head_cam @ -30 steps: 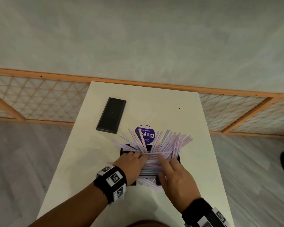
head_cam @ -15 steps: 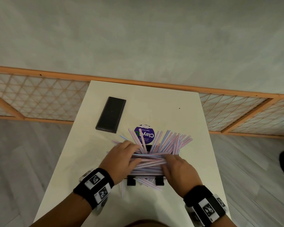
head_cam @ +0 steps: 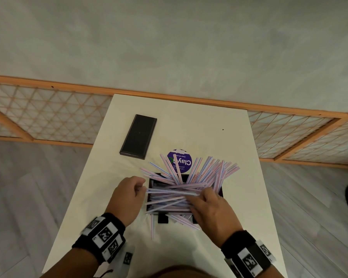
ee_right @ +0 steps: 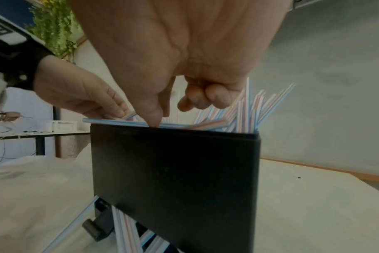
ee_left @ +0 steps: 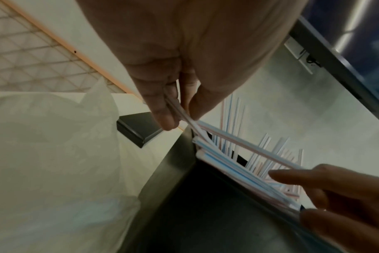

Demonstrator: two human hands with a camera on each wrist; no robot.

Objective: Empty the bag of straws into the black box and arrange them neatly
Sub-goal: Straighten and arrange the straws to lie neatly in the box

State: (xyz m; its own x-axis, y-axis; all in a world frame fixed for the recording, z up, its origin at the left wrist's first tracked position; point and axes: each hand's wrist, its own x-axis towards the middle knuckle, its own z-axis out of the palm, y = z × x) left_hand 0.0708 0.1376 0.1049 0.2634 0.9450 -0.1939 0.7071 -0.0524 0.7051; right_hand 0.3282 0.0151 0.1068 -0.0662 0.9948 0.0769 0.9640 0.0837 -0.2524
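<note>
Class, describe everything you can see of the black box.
The black box is a matte, straight-sided open-topped container standing upright on the white table. Striped straws fill it, some lying across its rim, others fanning out beyond its far edge, a few lying at its base. The left hand pinches straws beside it; the right hand reaches over it.

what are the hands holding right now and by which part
The left hand pinches a few straws by their near ends, between thumb and fingers. The right hand presses on the straws across the black box; any grip there cannot be told.
</note>
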